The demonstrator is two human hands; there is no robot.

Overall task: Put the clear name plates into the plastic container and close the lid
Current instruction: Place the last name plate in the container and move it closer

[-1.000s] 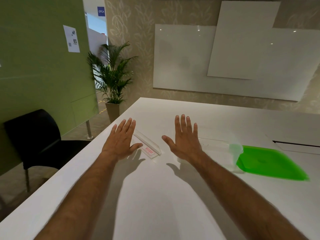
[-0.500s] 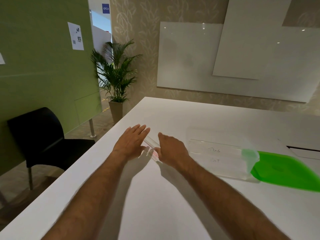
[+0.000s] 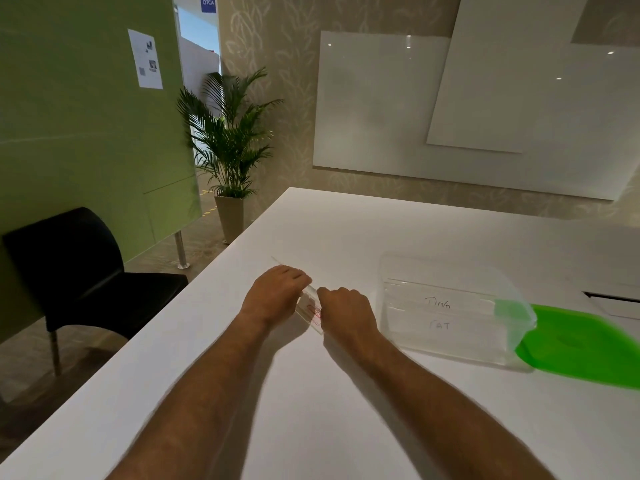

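A clear name plate (image 3: 309, 308) with a small red label lies on the white table (image 3: 311, 427), running away from me. My left hand (image 3: 275, 296) curls over its left side and my right hand (image 3: 348, 311) over its right side, both gripping it. To the right stands the clear plastic container (image 3: 453, 306), open, holding two clear name plates with cards reading "Dog" (image 3: 437, 301) and "Cat" (image 3: 439, 325). The green lid (image 3: 585, 344) lies flat on the table against the container's right end.
A black chair (image 3: 76, 271) stands off the table's left edge, with a potted palm (image 3: 228, 150) behind it. A rectangular cutout (image 3: 611, 299) sits in the tabletop at the far right. White boards hang on the back wall.
Both hands were spread flat and open above the table. They have since dropped and closed onto the name plate between them. My view has shifted left.
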